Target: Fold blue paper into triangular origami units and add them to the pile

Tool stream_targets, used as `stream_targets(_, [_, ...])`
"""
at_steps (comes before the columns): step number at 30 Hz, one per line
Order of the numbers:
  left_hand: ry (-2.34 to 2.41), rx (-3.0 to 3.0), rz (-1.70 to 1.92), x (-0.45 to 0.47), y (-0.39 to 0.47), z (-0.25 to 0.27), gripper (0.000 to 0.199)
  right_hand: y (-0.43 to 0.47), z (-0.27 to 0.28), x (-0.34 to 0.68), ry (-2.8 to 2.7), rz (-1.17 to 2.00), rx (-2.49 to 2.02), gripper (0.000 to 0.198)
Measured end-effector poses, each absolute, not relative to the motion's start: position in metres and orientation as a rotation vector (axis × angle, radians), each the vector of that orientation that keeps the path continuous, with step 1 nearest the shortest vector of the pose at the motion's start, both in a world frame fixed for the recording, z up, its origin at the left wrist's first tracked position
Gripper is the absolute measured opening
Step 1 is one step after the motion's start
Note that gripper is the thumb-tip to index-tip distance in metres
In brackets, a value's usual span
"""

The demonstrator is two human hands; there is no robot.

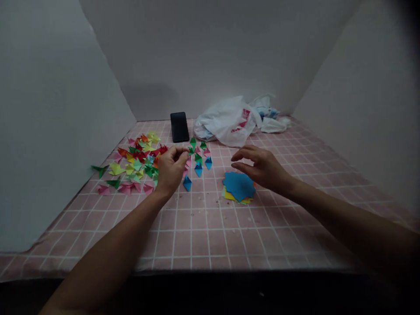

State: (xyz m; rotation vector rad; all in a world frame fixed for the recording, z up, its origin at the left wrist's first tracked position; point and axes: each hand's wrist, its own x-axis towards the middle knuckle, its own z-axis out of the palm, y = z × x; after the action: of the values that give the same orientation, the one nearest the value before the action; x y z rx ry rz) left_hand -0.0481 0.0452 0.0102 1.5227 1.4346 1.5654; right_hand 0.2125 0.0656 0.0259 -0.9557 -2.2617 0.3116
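Note:
My left hand (pixel 171 169) is closed in a pinch at the right edge of a spread of folded paper pieces (pixel 136 165). Whatever is between its fingertips is too small or hidden to make out. Just right of it lie small folded diamond shapes, among them a blue one (pixel 187 183), another blue one (pixel 208 162) and a green one (pixel 193 142). My right hand (pixel 259 167) hovers with thumb and fingers apart, holding nothing. Below it sits a stack of coloured paper sheets with a blue sheet (pixel 239 185) on top and yellow edges showing underneath.
A black phone (pixel 179 127) lies at the back. To its right is a crumpled white plastic bag (pixel 229 120) with red print, with more plastic (pixel 274 122) beside it. A pink checked cloth (pixel 203 238) covers the table. Pale walls enclose the back and both sides.

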Motion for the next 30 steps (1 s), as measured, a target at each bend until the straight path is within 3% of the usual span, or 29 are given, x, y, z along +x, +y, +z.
stream_targets(5, [1.459,1.669,1.553,-0.041,0.035,0.009,0.011,0.068,-0.005,0.249,-2.304,0.520,-0.980,0.010])
stream_targets(10, [1.386,2.092,1.605,-0.026,0.016,0.012,0.009,0.068,-0.013,0.262,-2.513,0.591,-0.876,0.047])
stream_targets(14, [1.047,2.411,1.424,-0.008,-0.002,0.011,0.013,0.063,-0.012,0.262,-2.645,0.529,-0.889,0.036])
stream_targets(17, [0.857,2.532,1.248,-0.008,-0.002,0.014,0.013,0.064,-0.015,0.264,-2.649,0.566,-0.883,0.040])
stream_targets(20, [1.450,2.231,1.376,-0.028,0.011,0.029,0.007,0.064,-0.015,0.265,-2.640,0.612,-0.941,0.042])
stream_targets(22, [1.731,1.907,1.351,-0.045,0.020,0.043,0.014,0.063,-0.013,0.264,-2.655,0.641,-0.972,0.041])
stream_targets(30, [1.851,1.698,0.735,-0.070,0.028,0.045,0.025,0.062,-0.015,0.263,-2.654,0.635,-1.020,0.042])
